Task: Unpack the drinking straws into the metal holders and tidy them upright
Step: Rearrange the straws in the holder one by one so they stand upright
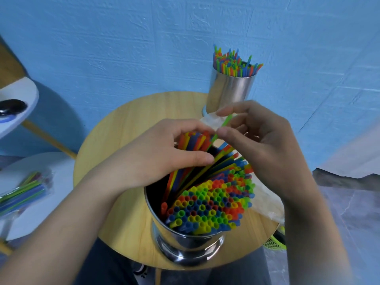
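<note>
A shiny metal holder (pixel 186 241) stands at the near edge of the round wooden table (pixel 131 124), packed with colourful straws (pixel 213 204). Most stand upright at its right side; a looser bunch leans away towards the far rim. My left hand (pixel 164 155) grips that leaning bunch of straws (pixel 193 138) between thumb and fingers. My right hand (pixel 261 145) pinches a single green straw (pixel 223 125) between thumb and fingertips, just above the leaning bunch. A second metal holder (pixel 228 93) full of upright straws stands at the table's far edge.
Crumpled clear plastic wrapping (pixel 265 200) lies on the table under and right of my right hand. A sealed packet of straws (pixel 22 192) lies on a white round stool at the left. A blue wall stands close behind the table.
</note>
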### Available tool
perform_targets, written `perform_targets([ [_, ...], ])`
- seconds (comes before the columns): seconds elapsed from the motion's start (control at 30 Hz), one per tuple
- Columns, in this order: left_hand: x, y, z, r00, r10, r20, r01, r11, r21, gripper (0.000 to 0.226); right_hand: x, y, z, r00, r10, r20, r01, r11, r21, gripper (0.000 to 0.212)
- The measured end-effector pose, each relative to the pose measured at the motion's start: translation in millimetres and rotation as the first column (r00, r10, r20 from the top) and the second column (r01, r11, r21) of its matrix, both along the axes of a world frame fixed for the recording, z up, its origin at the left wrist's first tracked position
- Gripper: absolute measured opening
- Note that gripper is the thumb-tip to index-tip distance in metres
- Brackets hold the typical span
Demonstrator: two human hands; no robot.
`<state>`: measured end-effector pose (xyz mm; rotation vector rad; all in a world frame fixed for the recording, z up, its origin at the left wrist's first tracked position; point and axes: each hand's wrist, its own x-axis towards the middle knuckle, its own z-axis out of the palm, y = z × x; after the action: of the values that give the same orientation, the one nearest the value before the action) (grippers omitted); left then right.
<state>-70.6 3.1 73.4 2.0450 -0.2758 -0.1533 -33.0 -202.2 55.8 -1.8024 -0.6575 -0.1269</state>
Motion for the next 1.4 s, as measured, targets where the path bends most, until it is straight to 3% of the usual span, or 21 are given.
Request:
perform_targets([
  [0.1, 2.1, -2.3, -2.4, 0.995, 0.067, 0.078, -0.074, 0.994, 0.086, 0.026, -0.9, -3.0, 0.9, 1.0, 0.016, 0.024, -0.014, 0.993, -0.114, 0.015],
  [0.2, 2.9, -2.7, -4.7, 0.988, 0.11, 0.106, -0.121, 0.988, 0.094, 0.016, -1.5, -7.5, 0.6, 1.0, 0.014, -0.016, -0.015, 0.993, -0.119, 0.019],
  [0.53, 3.5, -3.7, -5.6, 0.984, 0.114, 0.139, -0.125, 0.99, 0.072, 0.013, 1.2, -18.0, 3.6, 0.992, 0.058, -0.109, -0.076, 0.983, -0.167, 0.01],
  [0.73, 3.8, -2.9, -6.1, 0.982, 0.107, 0.154, -0.123, 0.987, 0.101, 0.019, 1.8, -14.2, 2.6, 0.993, 0.088, -0.082, -0.095, 0.991, -0.094, 0.012],
  [0.87, 3.1, -3.1, -4.6, 0.977, 0.071, 0.2, -0.081, 0.996, 0.041, 0.033, 0.4, -10.8, 4.2, 0.998, 0.061, -0.02, -0.06, 0.998, 0.036, 0.006],
  [1.03, 2.7, -7.0, -2.6, 0.942, 0.064, 0.33, -0.078, 0.997, 0.029, 0.018, -3.6, -3.1, 6.9, 0.996, 0.069, 0.05, -0.074, 0.991, 0.116, 0.009],
  [1.2, 5.4, -4.6, 0.6, 0.913, 0.095, 0.396, -0.082, 0.995, -0.052, 0.01, -3.1, -2.7, 6.2, 0.998, 0.054, 0.03, -0.057, 0.993, 0.104, 0.014],
  [1.4, 7.1, -3.1, 3.8, 0.915, 0.203, 0.349, -0.077, 0.936, -0.343, 0.011, -5.2, -4.6, 4.7, 1.0, 0.03, -0.005, -0.03, 0.998, 0.047, 0.011],
])
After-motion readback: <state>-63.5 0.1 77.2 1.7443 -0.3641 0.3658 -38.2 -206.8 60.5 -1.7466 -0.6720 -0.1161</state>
